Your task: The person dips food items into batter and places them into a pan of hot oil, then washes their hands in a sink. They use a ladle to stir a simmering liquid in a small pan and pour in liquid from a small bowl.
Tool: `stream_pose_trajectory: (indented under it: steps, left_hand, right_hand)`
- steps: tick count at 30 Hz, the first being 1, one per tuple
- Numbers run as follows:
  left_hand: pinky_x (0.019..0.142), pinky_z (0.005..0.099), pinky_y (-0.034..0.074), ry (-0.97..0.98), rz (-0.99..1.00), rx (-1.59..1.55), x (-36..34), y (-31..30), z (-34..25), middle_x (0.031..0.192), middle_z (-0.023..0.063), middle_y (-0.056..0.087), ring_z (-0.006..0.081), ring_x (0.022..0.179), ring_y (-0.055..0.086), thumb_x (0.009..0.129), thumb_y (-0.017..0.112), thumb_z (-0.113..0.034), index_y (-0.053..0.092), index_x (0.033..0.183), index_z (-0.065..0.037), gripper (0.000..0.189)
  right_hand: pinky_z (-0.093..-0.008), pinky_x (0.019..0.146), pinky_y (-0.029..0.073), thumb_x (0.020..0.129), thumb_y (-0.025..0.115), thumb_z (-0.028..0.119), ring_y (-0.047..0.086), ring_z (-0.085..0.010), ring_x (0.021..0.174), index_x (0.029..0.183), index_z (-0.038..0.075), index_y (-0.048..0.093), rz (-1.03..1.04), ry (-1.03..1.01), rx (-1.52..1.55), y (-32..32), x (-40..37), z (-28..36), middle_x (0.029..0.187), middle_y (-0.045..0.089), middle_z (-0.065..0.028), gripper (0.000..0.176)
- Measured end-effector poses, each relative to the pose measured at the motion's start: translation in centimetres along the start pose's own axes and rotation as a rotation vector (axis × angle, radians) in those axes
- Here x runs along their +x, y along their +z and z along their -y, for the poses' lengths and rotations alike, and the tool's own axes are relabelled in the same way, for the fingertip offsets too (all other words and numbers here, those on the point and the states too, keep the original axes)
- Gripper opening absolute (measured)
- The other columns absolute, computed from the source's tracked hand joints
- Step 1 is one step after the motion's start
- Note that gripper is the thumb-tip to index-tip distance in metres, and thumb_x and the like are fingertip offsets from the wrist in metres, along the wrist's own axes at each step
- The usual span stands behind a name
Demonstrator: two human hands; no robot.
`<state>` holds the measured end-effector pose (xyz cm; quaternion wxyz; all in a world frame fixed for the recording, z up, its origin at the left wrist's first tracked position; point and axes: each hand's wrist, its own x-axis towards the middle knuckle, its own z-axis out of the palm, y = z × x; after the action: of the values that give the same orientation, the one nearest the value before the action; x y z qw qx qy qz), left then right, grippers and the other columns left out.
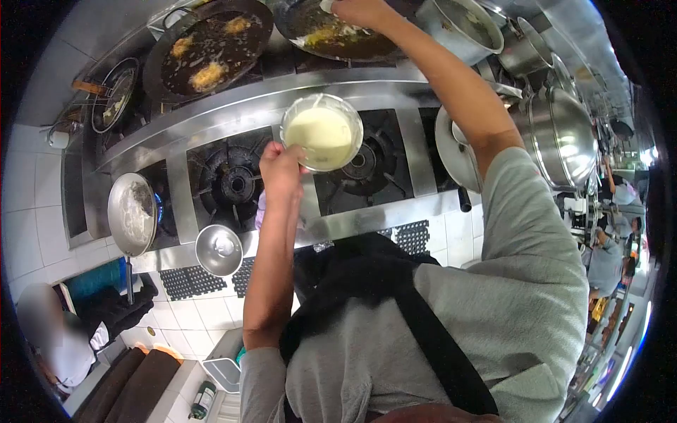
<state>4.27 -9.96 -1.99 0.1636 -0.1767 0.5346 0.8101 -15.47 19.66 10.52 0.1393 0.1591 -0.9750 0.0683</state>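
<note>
My left hand (281,169) grips the rim of a clear bowl (288,117) holding pale yellow batter (321,134), held up over the stove burners. Stretched far forward, my right hand (360,12) is over a wide dark wok (384,48) at the top edge of the view. Its fingers are closed around something small and whitish (326,5) that I cannot make out. Yellow batter pieces (326,35) lie in that wok's oil. In the second wok (156,74), to the left, golden fried pieces (209,76) float in dark oil.
A frying pan (132,215) sits over a blue flame at left, its handle jutting out. Near it, a steel bowl (219,250) rests at the stove's front edge. A strainer (115,95) lies far left; large pots (462,32) stand right. A person (63,345) is at lower left.
</note>
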Motion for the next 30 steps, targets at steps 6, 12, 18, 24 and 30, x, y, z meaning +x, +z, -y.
stream_pose_trajectory:
  steps: [6,12,18,24,30]
  left_hand:
    - [0.036,0.0215,0.037,0.002,0.061,0.024,0.4,2.0,-0.3,0.069,0.0027,0.061,0.0109,0.041,0.049,0.074,0.064,0.005,0.049,0.080,-0.013,0.024]
    - [0.038,0.0216,0.039,0.004,0.069,0.038,-0.6,4.9,-0.1,0.071,0.0037,0.061,0.0110,0.044,0.050,0.075,0.062,0.006,0.050,0.083,-0.010,0.022]
    - [0.034,0.0245,0.038,0.018,0.105,0.085,-0.9,6.0,1.2,0.060,0.0038,0.053,0.0118,0.040,0.048,0.075,0.063,0.005,0.045,0.073,-0.010,0.024]
    - [0.033,0.0237,0.037,-0.009,0.133,0.089,-0.8,6.0,2.1,0.062,0.0042,0.057,0.0127,0.039,0.050,0.076,0.062,0.007,0.048,0.083,-0.008,0.021]
    - [0.033,0.0235,0.034,-0.030,0.115,0.110,-1.2,6.7,1.5,0.060,0.0027,0.053,0.0115,0.039,0.048,0.074,0.063,0.005,0.046,0.074,-0.010,0.023]
  right_hand:
    - [-0.0456,0.076,0.055,0.079,0.063,0.022,0.069,-0.0376,0.081,0.093,0.007,0.074,0.275,0.031,0.251,-3.6,-9.7,10.6,0.087,0.071,-0.0211,0.023]
    - [-0.0476,0.075,0.055,0.077,0.066,0.027,0.070,-0.0398,0.082,0.091,0.007,0.075,0.567,0.092,0.217,3.3,-16.2,14.6,0.087,0.071,-0.0214,0.026]
    - [-0.0494,0.075,0.053,0.078,0.065,0.027,0.069,-0.0403,0.082,0.088,0.004,0.075,0.591,0.156,0.260,3.6,-17.7,14.6,0.085,0.070,-0.0233,0.027]
    - [-0.0504,0.075,0.053,0.076,0.064,0.014,0.069,-0.0402,0.085,0.099,0.003,0.072,0.618,-0.031,0.329,1.9,-19.0,12.6,0.086,0.070,-0.0224,0.027]
    - [-0.0503,0.072,0.053,0.073,0.065,0.008,0.069,-0.0411,0.081,0.096,0.004,0.071,0.654,-0.237,0.247,0.0,-20.0,11.6,0.083,0.070,-0.0210,0.024]
